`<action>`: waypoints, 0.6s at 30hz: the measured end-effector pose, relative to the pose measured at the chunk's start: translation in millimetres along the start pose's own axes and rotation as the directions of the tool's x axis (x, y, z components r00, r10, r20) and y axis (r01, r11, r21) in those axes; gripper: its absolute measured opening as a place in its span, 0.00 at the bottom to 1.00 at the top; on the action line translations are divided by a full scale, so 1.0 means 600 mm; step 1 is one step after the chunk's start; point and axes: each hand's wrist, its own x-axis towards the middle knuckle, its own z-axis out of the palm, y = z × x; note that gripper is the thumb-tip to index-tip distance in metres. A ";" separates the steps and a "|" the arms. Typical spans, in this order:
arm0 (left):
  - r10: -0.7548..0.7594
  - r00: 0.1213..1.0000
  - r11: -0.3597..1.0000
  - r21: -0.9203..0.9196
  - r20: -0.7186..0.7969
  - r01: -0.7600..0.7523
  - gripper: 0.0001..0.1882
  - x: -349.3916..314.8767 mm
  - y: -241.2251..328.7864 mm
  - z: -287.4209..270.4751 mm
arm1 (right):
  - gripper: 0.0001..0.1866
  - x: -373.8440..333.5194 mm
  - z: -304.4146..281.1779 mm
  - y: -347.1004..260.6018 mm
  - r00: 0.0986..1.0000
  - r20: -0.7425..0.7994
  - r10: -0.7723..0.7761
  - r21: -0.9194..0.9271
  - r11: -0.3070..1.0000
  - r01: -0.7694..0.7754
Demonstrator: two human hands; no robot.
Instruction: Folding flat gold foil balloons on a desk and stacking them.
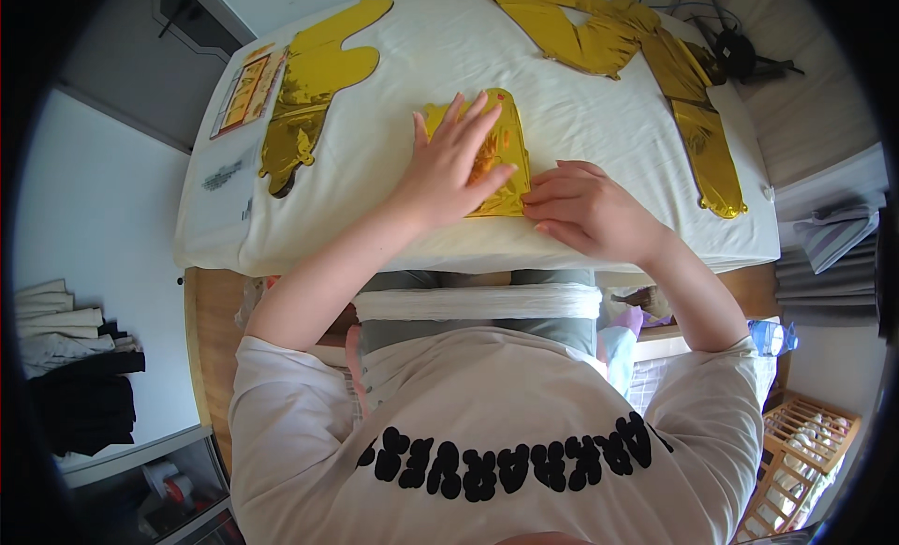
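A gold foil balloon (506, 138), flat and seemingly folded into a rough rectangle, lies on the white-covered table in front of me. My left hand (451, 166) rests on top of it, palm down with the fingers spread, hiding much of its left half. At the balloon's lower right edge, my right hand (592, 211) has its fingers drawn together and pinches the foil. The thumb sits just below the other fingertips. Orange reflections show on the shiny surface between my hands.
More flat gold foil balloons lie at the left (309, 86) and far right (698, 138). Beside the left one are a printed picture sheet (248, 91) and a clear plastic bag (225, 184). A black stand-like object (738, 51) with cables stands at the far right corner.
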 end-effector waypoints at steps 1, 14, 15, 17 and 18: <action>0.011 0.998 0.975 -0.220 -0.063 -0.024 0.35 0.000 -0.013 -0.008 | 0.12 0.010 -0.005 0.006 0.999 0.023 0.024 0.097 0.995 -0.027; -0.015 0.997 0.989 -0.147 0.069 0.025 0.35 -0.082 -0.102 -0.085 | 0.31 0.094 0.015 0.006 0.988 0.032 0.154 -0.178 0.973 -0.146; 0.018 0.996 0.996 -0.094 0.091 -0.010 0.39 -0.084 -0.102 -0.081 | 0.31 0.095 0.018 0.011 0.988 0.034 0.148 -0.178 0.974 -0.140; 0.043 0.993 0.998 -0.039 0.111 -0.039 0.42 -0.090 -0.108 -0.080 | 0.37 0.096 0.021 0.022 0.971 0.118 0.206 -0.120 0.974 -0.192; 0.042 0.989 0.999 -0.023 0.139 -0.039 0.43 -0.092 -0.112 -0.080 | 0.37 0.096 0.025 0.023 0.972 0.120 0.201 -0.119 0.975 -0.187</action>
